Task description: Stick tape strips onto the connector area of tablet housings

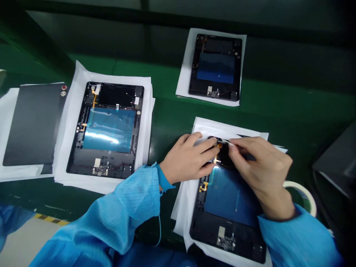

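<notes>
In front of me lies an opened tablet housing with a blue sheet over its middle, resting on white sheets. My left hand rests over its upper left corner, fingers spread, the fingertips touching the edge and the parts there. My right hand is closed in a pinch over the upper part of the housing. Between its thumb and index finger is a thin whitish strip, which reaches toward my left fingertips. Both hands hide much of the housing's top end.
Another open tablet housing lies on white sheets to the left, beside a dark flat panel. A third housing is farther back on the green table. A roll of tape sits right of my right wrist. A dark box-like object stands at the far right.
</notes>
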Tool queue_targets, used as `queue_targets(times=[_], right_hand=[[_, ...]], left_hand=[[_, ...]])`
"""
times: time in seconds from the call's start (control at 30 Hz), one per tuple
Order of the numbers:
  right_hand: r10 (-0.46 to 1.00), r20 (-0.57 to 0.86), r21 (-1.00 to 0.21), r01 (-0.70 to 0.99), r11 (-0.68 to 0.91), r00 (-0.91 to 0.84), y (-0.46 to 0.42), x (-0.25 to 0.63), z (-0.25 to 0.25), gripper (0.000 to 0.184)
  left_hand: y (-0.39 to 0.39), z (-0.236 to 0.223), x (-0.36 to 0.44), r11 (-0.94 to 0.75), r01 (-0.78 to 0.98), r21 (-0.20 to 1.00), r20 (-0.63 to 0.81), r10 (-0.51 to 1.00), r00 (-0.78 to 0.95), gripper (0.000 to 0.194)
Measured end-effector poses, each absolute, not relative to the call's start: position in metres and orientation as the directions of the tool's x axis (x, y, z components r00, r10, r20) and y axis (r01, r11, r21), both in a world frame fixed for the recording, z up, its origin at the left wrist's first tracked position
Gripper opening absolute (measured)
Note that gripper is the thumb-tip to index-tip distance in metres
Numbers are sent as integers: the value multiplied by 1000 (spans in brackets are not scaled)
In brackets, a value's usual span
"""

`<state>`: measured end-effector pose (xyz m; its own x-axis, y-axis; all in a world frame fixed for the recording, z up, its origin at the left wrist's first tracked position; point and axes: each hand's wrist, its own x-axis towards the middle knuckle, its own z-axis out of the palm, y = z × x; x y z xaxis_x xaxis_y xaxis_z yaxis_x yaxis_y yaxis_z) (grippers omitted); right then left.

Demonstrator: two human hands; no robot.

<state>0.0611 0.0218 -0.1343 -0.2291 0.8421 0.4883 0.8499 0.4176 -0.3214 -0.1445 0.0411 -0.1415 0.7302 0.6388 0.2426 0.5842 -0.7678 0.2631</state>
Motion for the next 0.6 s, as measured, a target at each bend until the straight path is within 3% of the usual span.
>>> queue_targets(times=[0.17, 0.4, 0.6], right_hand=[[833, 508, -305, 858, 413, -220, 21, 63, -135, 12], [828, 468, -162, 891, 425, -310, 21, 64, -140, 10], [848, 425, -151, 900, 410, -316, 20, 65, -140, 10]], left_hand=[[41, -142, -145, -771, 582, 259, 244, 636, 732, 39], [41, -143, -144, -768, 579, 275, 255, 639, 726, 39], [41, -142, -144, -764, 579, 284, 236, 641, 730, 39]])
